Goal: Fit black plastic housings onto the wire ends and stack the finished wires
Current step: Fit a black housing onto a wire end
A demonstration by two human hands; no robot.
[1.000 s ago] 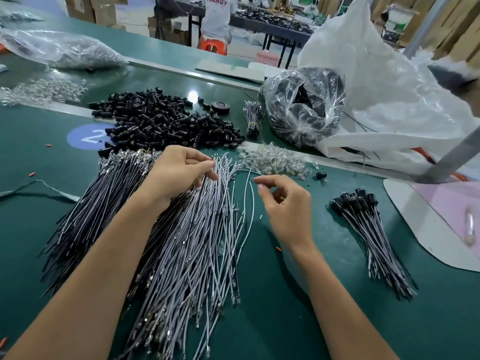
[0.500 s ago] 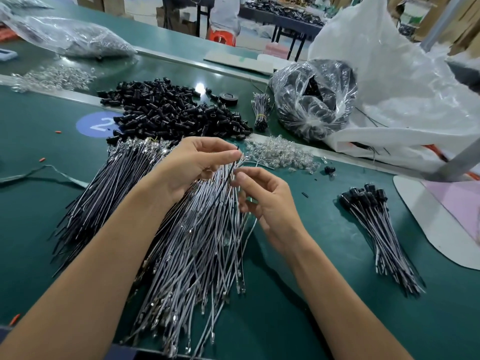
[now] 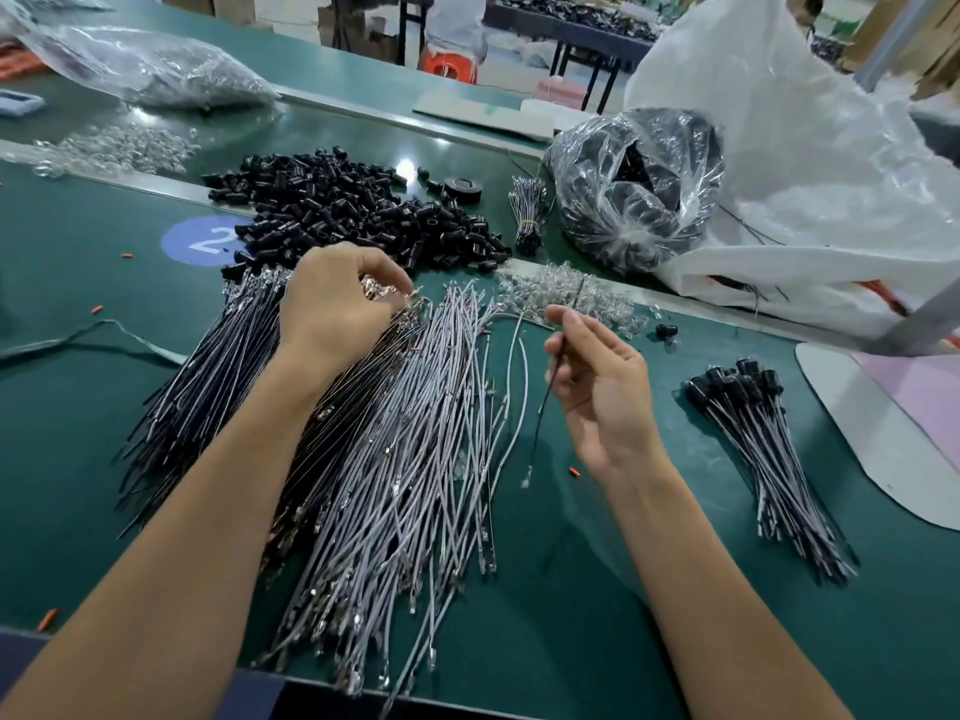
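Hands at wire pile, one black wire lifted

Left hand (image 3: 337, 304): palm down on the far end of the fanned pile of thin grey, brown and black wires with metal terminal tips (image 3: 405, 459), fingers curled and pinching into the terminal ends. Right hand (image 3: 602, 392): raised just right of the pile, palm turned inward, thumb and fingers pinching a single thin black wire (image 3: 543, 413) near its top. The wire hangs down with its metal tip just above the green table (image 3: 571, 615).

Heap of small black plastic tube housings (image 3: 353, 210) lies just beyond the left hand, touching the pile's far edge. Finished bundle of wires with black housings fitted (image 3: 758, 449) lies well right of the right hand. Scatter of small clear plastic parts (image 3: 566, 293) sits beyond the right hand. One loose black housing (image 3: 666, 331) lies beside it. Clear plastic bag of black parts (image 3: 634, 189) and large white plastic sack (image 3: 810, 163) sit at far right.
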